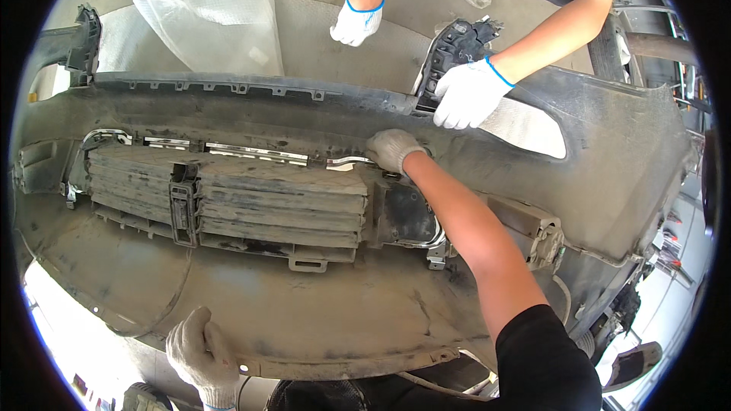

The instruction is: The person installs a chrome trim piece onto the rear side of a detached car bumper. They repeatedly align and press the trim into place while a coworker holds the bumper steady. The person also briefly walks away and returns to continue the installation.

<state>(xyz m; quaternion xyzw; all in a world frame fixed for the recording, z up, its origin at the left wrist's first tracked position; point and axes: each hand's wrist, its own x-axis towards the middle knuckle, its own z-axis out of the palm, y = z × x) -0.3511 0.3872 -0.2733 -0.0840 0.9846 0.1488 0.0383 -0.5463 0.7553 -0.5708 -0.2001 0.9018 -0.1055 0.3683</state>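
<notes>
A dusty dark car bumper cover [304, 335] lies with its inner side up, a slatted grille shutter unit [282, 205] in its middle. My right hand [394, 151], in a soiled white glove, reaches across to the end of a chrome trim strip [346, 161] above the slats. Its fingers are curled down there, and what they grip is hidden. At the bumper's near edge is my left hand [202, 354], also gloved, its fingers bent over the rim. A dark headlamp-like part [461, 49] stands at the far edge.
Opposite me, a co-worker's gloved hand [470, 95] rests on the far edge by the dark part; the other hand [358, 23] hovers left of it. Clear plastic wrapping [205, 15] lies beyond. A black bracket [85, 38] rises at far left. Shelving [670, 30] stands at right.
</notes>
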